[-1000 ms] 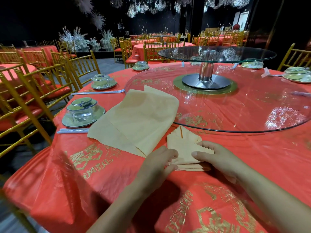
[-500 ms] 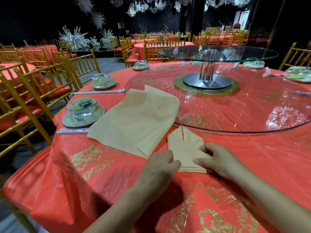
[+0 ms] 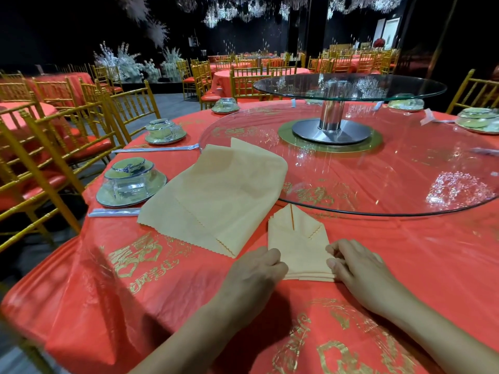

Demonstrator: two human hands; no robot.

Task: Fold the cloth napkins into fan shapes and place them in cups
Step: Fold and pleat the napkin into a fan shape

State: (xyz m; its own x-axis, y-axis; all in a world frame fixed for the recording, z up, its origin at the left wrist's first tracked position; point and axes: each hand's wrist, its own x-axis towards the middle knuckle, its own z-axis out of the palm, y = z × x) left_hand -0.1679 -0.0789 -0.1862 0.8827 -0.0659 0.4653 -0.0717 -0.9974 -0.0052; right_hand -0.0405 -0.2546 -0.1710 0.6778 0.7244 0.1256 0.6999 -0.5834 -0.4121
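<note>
I can't read the gold print (image 3: pixel 135 257) on the tabletop (image 3: pixel 172 298). My left grip (image 3: pixel 253 273) and right grip (image 3: pixel 359 268), now wider apart, pinch the napkin (image 3: pixel 297 244) by its near corners.

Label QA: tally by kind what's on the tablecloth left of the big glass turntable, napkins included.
Covered dish sets: 3
Wrapped chopstick packs: 2
Napkin items: 2, the folded napkin and the loose pile
Total: 7

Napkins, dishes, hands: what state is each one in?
folded napkin: folded to a point, flat on tablecloth.
spare napkins: doubled over, draped onto turntable edge.
nearest dish set: stacked, no napkin inside.
left hand: pinches folded napkin's left edge.
right hand: pinches its right edge.
</note>
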